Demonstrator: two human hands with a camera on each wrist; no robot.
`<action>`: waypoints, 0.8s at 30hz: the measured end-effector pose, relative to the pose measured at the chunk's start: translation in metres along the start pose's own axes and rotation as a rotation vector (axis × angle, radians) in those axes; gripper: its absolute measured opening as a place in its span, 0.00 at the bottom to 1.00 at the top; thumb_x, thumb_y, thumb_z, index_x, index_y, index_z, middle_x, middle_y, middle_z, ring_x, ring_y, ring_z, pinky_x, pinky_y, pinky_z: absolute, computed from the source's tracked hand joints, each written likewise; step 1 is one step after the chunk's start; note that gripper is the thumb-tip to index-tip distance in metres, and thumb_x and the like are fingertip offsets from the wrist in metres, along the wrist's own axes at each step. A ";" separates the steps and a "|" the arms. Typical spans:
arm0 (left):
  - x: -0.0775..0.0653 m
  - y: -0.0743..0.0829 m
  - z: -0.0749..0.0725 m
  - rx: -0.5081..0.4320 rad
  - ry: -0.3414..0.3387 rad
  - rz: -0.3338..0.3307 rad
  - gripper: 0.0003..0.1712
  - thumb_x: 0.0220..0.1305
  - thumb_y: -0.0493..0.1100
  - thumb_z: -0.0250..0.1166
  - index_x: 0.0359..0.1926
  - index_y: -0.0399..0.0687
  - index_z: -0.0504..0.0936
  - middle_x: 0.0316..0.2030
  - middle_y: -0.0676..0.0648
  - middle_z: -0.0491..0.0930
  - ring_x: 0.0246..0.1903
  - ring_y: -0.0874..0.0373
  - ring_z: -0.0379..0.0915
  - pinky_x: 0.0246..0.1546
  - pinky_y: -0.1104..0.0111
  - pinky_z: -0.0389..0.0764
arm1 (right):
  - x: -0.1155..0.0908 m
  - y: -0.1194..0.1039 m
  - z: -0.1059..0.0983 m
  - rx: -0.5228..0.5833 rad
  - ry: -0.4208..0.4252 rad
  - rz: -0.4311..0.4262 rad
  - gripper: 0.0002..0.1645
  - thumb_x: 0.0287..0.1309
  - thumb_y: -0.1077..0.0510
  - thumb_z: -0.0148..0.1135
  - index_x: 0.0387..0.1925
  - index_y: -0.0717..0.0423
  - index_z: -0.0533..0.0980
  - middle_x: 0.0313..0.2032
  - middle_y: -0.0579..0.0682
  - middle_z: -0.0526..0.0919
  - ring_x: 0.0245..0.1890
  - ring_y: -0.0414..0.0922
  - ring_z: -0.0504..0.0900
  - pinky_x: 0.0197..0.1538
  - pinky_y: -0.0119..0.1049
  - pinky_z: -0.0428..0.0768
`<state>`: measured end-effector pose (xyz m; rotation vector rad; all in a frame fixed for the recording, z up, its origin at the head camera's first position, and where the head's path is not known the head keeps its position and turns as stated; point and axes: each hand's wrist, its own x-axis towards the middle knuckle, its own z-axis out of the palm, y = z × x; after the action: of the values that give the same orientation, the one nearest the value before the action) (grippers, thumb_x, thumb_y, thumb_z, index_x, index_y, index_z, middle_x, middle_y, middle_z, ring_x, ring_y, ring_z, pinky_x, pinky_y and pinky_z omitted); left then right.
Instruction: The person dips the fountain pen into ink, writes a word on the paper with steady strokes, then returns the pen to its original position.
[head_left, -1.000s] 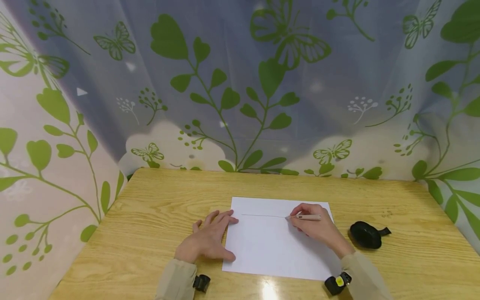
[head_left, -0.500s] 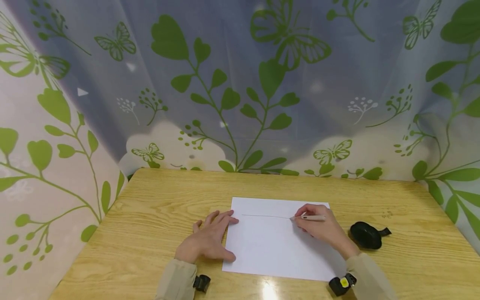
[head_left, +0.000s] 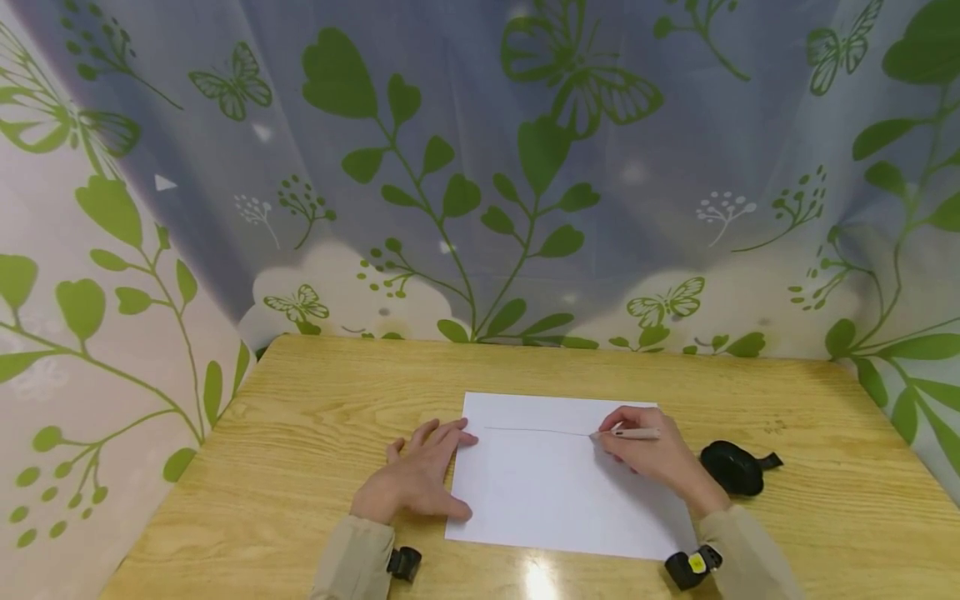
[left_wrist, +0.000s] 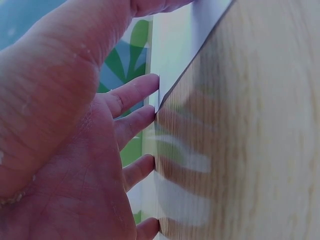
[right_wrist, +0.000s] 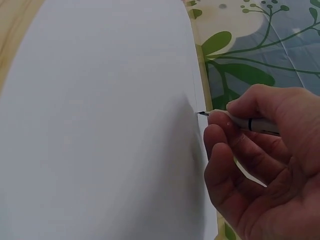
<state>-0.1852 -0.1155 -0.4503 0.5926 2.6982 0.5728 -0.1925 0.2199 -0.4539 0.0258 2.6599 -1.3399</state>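
Note:
A white sheet of paper (head_left: 555,492) lies on the wooden table, with a thin dark line (head_left: 525,429) running across its upper part. My right hand (head_left: 652,454) pinches a pale-barrelled pen (head_left: 637,433), its dark tip at the line's right end. In the right wrist view, thumb and fingers grip the pen (right_wrist: 260,125) near its nib, and the other fingers curl below. Spread at the sheet's left edge, my left hand (head_left: 420,479) rests with thumb and some fingertips on the paper. The left wrist view shows its fingers (left_wrist: 135,95) extended, tips down at the paper edge and table.
A small black dish-like object (head_left: 731,468) with a short tab sits on the wooden table (head_left: 337,392), right of the paper and close to the right wrist. Behind the table hangs a curtain (head_left: 465,250) with green leaves and butterflies. Black camera mounts are strapped to both wrists.
My right hand has slid to the right with the pen, and the drawn line has grown longer in that direction. The left hand and the paper keep their places.

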 end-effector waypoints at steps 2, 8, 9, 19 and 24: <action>0.000 0.000 0.000 -0.001 -0.001 -0.002 0.48 0.36 0.55 0.72 0.63 0.64 0.63 0.73 0.58 0.49 0.72 0.44 0.40 0.58 0.31 0.45 | 0.000 0.001 -0.001 -0.001 0.004 0.004 0.10 0.55 0.52 0.65 0.35 0.54 0.78 0.20 0.51 0.79 0.15 0.42 0.72 0.20 0.35 0.74; 0.000 0.000 0.000 0.001 -0.002 -0.003 0.48 0.37 0.55 0.72 0.63 0.64 0.63 0.73 0.58 0.49 0.72 0.44 0.39 0.58 0.31 0.45 | -0.002 0.004 -0.005 -0.005 0.002 0.008 0.11 0.55 0.52 0.65 0.36 0.55 0.77 0.20 0.51 0.79 0.15 0.42 0.71 0.20 0.36 0.74; 0.000 0.000 0.000 0.001 -0.003 -0.003 0.48 0.37 0.55 0.72 0.63 0.64 0.63 0.73 0.58 0.49 0.72 0.44 0.39 0.58 0.31 0.45 | -0.002 0.005 -0.006 -0.006 0.001 0.006 0.11 0.55 0.52 0.64 0.36 0.55 0.77 0.20 0.51 0.79 0.14 0.42 0.71 0.20 0.36 0.74; 0.001 0.000 0.001 0.013 0.001 -0.003 0.48 0.37 0.56 0.72 0.63 0.65 0.63 0.73 0.59 0.50 0.72 0.44 0.40 0.58 0.31 0.46 | -0.005 0.004 -0.012 -0.031 0.003 0.040 0.12 0.55 0.51 0.64 0.37 0.54 0.77 0.22 0.51 0.79 0.16 0.42 0.72 0.20 0.35 0.74; 0.001 0.000 0.001 0.021 0.001 -0.005 0.48 0.36 0.57 0.72 0.63 0.65 0.63 0.73 0.59 0.50 0.72 0.44 0.40 0.59 0.31 0.46 | -0.007 0.005 -0.015 -0.039 0.007 0.033 0.12 0.56 0.51 0.64 0.37 0.55 0.77 0.22 0.52 0.79 0.16 0.43 0.73 0.20 0.36 0.75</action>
<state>-0.1854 -0.1145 -0.4509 0.5903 2.7087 0.5443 -0.1876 0.2350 -0.4478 0.0697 2.6783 -1.2808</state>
